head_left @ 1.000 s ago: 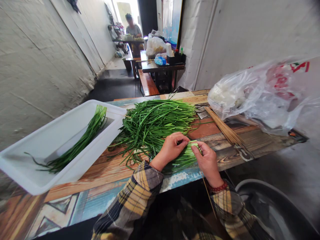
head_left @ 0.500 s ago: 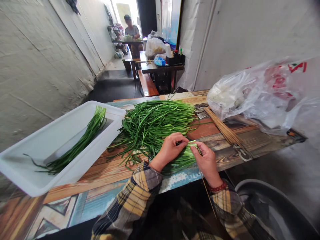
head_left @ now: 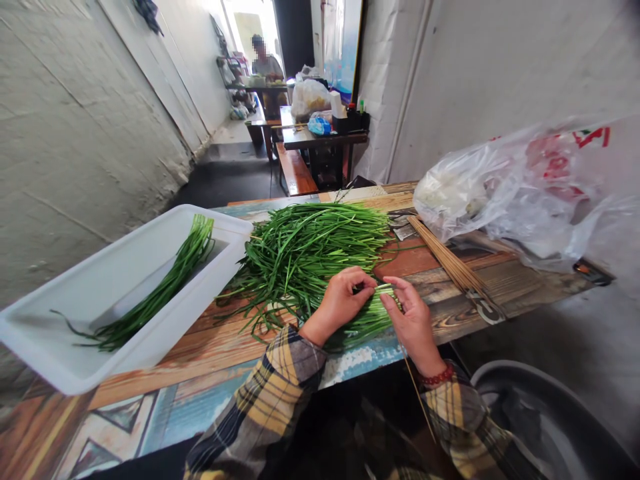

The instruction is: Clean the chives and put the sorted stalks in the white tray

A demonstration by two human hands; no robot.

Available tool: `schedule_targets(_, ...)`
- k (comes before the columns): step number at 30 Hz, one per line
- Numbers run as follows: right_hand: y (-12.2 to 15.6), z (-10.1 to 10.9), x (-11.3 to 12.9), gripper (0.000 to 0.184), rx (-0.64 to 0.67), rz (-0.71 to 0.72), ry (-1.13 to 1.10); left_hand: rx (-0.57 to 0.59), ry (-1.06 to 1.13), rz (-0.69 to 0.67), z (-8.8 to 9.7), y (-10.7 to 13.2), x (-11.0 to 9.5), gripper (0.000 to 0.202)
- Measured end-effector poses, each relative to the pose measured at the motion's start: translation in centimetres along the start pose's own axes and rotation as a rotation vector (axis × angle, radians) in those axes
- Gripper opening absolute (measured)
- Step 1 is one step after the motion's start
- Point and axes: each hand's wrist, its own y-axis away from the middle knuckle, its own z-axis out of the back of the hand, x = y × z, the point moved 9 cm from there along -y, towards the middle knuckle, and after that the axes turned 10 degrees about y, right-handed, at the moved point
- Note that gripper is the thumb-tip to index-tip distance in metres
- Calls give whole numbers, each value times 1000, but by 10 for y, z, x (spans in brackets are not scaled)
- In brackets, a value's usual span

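Note:
A big pile of green chives [head_left: 315,247] lies across the middle of the wooden table [head_left: 210,340]. At its near edge my left hand [head_left: 343,300] presses down with closed fingers on a small row of chive stalks [head_left: 373,313]. My right hand [head_left: 413,320] pinches the cut ends of the same row and holds a thin bamboo skewer [head_left: 415,393] that runs down past my wrist. A bundle of bamboo skewers [head_left: 450,263] lies on the table just right of my hands.
A white plastic tray [head_left: 95,293] with a skewered bunch of chives [head_left: 160,287] sits at the left. A clear plastic bag [head_left: 520,187] fills the right end. A dark round tub [head_left: 550,413] is below right. Farther back stand another table [head_left: 320,130] and a seated person [head_left: 265,60].
Almost nothing has moved; my hands stay on the same row of chives, with only a slight shift of the fingers and of the camera.

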Motion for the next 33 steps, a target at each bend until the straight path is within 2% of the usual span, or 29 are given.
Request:
schedule_targets(12,1,-1,1,32,-6,14,9,40,-33,-76,-3,-1,-5,13)
schedule_targets(19,-1,-3,2,21,5,45,-18,96,-19,-84,-8,-1,-6,15)
schedule_targets(22,-3,-4,5,20,11,68,-29,100,2,-38,-7,0,-3,13)
schedule_targets(26,-3,-5,11,22,9,102,-23,59,10,87,3,2,4,15)
schedule_targets(30,-9,-5,31,22,34,184,13,240,37,153,-1,1,-2,23)
schedule_targets(33,-22,-1,70,21,60,339,19,211,77,174,13,-6,-20,27)
